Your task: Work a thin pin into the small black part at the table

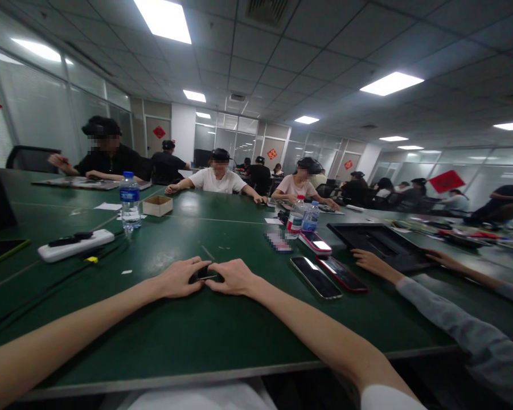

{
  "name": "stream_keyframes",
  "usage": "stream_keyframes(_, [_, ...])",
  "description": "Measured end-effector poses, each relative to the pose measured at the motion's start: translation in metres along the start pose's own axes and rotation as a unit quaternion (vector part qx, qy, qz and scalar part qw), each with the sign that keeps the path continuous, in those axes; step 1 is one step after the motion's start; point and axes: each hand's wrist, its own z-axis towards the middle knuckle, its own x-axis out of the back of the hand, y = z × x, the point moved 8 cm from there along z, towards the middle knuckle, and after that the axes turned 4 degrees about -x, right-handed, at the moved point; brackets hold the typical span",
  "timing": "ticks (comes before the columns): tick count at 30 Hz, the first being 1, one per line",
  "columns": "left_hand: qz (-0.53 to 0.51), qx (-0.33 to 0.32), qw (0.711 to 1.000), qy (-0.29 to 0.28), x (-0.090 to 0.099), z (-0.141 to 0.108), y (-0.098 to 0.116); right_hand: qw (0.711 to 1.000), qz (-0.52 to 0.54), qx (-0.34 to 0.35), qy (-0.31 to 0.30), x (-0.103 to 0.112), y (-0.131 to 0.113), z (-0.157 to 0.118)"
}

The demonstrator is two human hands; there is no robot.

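Both of my hands meet over the green table in front of me. My left hand curls its fingers round one end of a small dark object. From the other side, my right hand grips the same object, thumb and fingers bent about it. Most of it is hidden by my fingers; a thin light edge shows along its near side, and I cannot make out its kind. It is at or just above the tabletop.
Right of my hands lie phones and bottles. Beside them, a neighbour's hands hold a black frame-like panel. A white power strip with cables, a water bottle and a small open box stand to the left. People sit across the table.
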Motion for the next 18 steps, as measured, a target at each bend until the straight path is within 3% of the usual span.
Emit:
stream_keyframes(5, [-0.006, -0.01, 1.0, -0.024, 0.0033, -0.0026, 0.0046, 1.0, 0.006, 0.002, -0.005, 0.0013, 0.0002, -0.0002])
stream_keyframes(13, [0.038, 0.014, 0.999, -0.001, 0.0037, -0.004, 0.0009, 1.0, -0.005, -0.001, -0.004, 0.0015, -0.0013, 0.0])
stream_keyframes(18, [0.097, 0.023, 0.995, 0.01, 0.007, -0.0057, -0.002, 0.999, -0.029, -0.042, -0.018, 0.0019, 0.0019, 0.0013])
